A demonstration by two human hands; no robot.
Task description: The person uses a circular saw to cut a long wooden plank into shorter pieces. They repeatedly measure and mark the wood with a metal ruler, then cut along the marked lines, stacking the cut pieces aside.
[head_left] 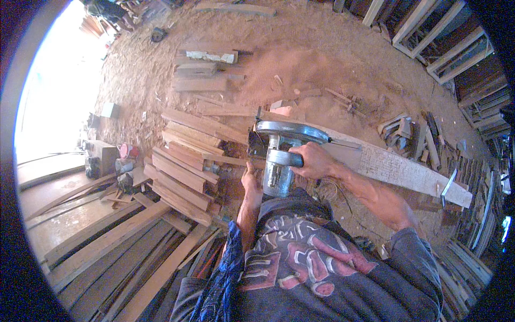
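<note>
Metal this heavy-looking is probably calling for a level, unhurried push: the right hand is grasping the handle of the circular saw, while the left hand is lying near a narrow wooden strip, its hold impossible to tell; it should be avoiding the unseen blade. Left of the long board, the saw is gleaming silver, its rounded guard facing far.

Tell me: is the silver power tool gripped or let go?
Gripped: the right hand closes around the handle of the silver power tool.
</note>
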